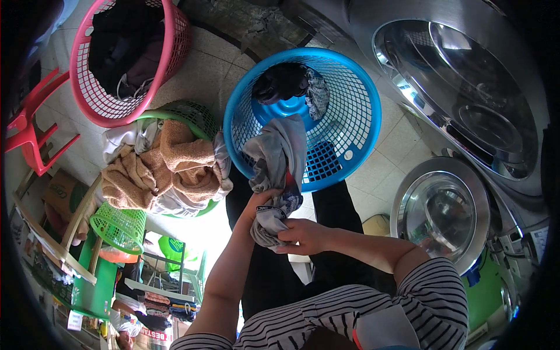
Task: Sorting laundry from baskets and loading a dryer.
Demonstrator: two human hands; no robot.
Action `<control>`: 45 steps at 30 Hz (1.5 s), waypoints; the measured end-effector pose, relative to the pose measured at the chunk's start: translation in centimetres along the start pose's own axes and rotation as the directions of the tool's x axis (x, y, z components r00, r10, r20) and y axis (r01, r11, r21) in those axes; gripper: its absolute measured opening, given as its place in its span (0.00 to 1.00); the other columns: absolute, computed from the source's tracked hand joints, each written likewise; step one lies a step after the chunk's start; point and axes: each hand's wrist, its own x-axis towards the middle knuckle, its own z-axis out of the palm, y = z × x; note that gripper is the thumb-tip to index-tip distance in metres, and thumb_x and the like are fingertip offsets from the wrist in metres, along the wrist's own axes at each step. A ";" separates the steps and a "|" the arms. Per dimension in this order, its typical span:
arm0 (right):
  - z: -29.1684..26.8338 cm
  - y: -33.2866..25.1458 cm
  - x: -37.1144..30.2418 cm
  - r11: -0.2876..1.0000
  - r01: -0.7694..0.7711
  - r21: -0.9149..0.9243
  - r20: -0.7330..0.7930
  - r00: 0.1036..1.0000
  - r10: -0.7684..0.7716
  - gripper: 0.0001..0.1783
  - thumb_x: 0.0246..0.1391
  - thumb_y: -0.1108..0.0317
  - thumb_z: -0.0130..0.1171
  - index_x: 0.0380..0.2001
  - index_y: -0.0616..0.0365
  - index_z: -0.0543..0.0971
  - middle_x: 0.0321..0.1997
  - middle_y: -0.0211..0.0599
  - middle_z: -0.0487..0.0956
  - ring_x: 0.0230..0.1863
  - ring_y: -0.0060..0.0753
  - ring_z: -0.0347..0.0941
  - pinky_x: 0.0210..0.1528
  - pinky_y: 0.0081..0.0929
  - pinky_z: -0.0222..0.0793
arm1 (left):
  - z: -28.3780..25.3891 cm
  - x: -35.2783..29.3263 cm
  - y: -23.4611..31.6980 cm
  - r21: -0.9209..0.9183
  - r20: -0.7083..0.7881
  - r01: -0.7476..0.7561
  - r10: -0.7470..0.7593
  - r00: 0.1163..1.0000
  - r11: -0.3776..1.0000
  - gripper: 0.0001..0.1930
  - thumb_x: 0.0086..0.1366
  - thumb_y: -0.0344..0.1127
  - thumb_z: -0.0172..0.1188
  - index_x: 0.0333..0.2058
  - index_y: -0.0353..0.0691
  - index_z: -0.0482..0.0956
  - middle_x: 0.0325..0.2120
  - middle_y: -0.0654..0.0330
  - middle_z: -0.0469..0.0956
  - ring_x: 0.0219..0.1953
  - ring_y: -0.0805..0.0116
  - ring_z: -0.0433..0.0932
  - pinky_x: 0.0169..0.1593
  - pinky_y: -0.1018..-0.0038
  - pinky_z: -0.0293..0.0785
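A grey garment (279,149) hangs bunched between my hands, its far end draped over the near rim of a blue laundry basket (364,87). My left hand (263,203) is closed round its middle, the fingers partly hidden by the cloth. Nearer to me, my right hand (306,235) grips the bundled end. A dark printed piece with a bit of red (287,198) shows among the folds by my hands; I cannot tell whether it is a separate garment. Inside the basket lie a dark garment (280,83) and a grey patterned one (317,95).
Left of the blue basket, a green basket (201,116) overflows with a brown towel (186,151) and pale cloths. Behind it stands a pink basket (175,52) of dark clothes, beside a red plastic chair (35,131). Round washer doors (402,204) stand at the right.
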 end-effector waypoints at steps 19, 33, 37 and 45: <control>-15.6 21.0 6.9 0.734 -0.574 -0.363 -0.735 0.660 0.153 0.14 0.47 0.67 0.60 0.37 0.58 0.71 0.41 0.45 0.73 0.42 0.46 0.73 0.42 0.38 0.69 | -14.5 -19.3 10.9 0.868 -0.466 0.067 0.762 0.450 0.492 0.33 0.51 0.42 0.69 0.53 0.33 0.68 0.53 0.48 0.67 0.57 0.57 0.64 0.59 0.62 0.61; -20.1 27.3 25.1 0.203 -0.769 -0.606 -0.589 0.605 0.535 0.37 0.45 0.56 0.62 0.60 0.33 0.61 0.68 0.39 0.48 0.62 0.64 0.54 0.52 0.72 0.60 | -20.8 1.7 9.0 0.472 -0.863 0.786 0.394 0.318 0.399 0.60 0.38 0.63 0.68 0.65 0.48 0.44 0.66 0.50 0.25 0.61 0.22 0.25 0.53 0.27 0.46; -18.4 35.6 15.7 0.412 -0.694 -0.591 -0.653 0.711 0.261 0.11 0.49 0.66 0.53 0.37 0.56 0.76 0.43 0.48 0.74 0.47 0.53 0.70 0.46 0.47 0.69 | -17.6 5.3 11.1 0.585 -0.800 0.735 0.391 0.455 0.342 0.57 0.40 0.62 0.68 0.65 0.47 0.46 0.66 0.49 0.28 0.62 0.23 0.28 0.54 0.29 0.47; -7.2 14.6 8.0 0.843 -0.305 -0.442 -0.712 0.691 -0.123 0.09 0.46 0.71 0.60 0.33 0.58 0.76 0.36 0.41 0.75 0.41 0.45 0.70 0.45 0.36 0.65 | -15.8 -3.7 14.9 0.628 -0.742 0.743 0.464 0.483 0.231 0.52 0.45 0.58 0.67 0.63 0.44 0.51 0.66 0.47 0.33 0.63 0.26 0.34 0.56 0.33 0.50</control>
